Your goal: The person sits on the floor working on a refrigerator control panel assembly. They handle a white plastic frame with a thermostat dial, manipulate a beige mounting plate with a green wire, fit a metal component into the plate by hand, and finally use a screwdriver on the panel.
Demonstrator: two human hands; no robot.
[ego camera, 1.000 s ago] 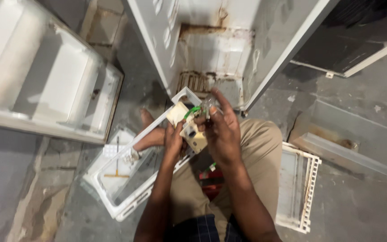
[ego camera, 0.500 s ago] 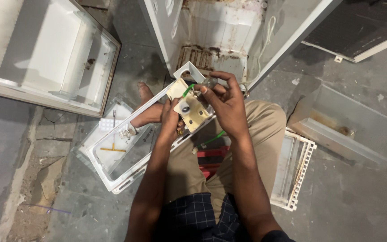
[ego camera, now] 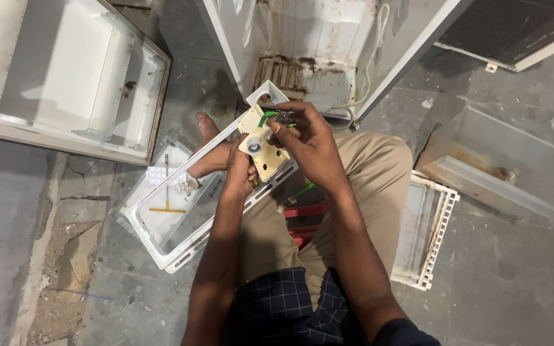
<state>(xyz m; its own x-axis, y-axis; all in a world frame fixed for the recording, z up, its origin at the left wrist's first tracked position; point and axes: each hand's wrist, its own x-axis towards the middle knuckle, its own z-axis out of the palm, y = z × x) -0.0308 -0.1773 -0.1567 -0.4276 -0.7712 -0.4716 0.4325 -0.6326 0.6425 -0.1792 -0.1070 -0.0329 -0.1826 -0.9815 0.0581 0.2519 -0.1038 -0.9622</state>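
Left hand [ego camera: 242, 168] grips cream plastic switch plate [ego camera: 265, 148] from below | right hand [ego camera: 309, 142] pinches small metal-based bulb [ego camera: 278, 120] at plate's top, above lap | white rectangular plastic tray [ego camera: 137, 221] on concrete floor [ego camera: 514, 269] holds yellow T-shaped tool [ego camera: 167, 206], small metal fitting [ego camera: 184, 186] | green wire [ego camera: 265, 117] partly hidden by fingers; bulb mostly covered.
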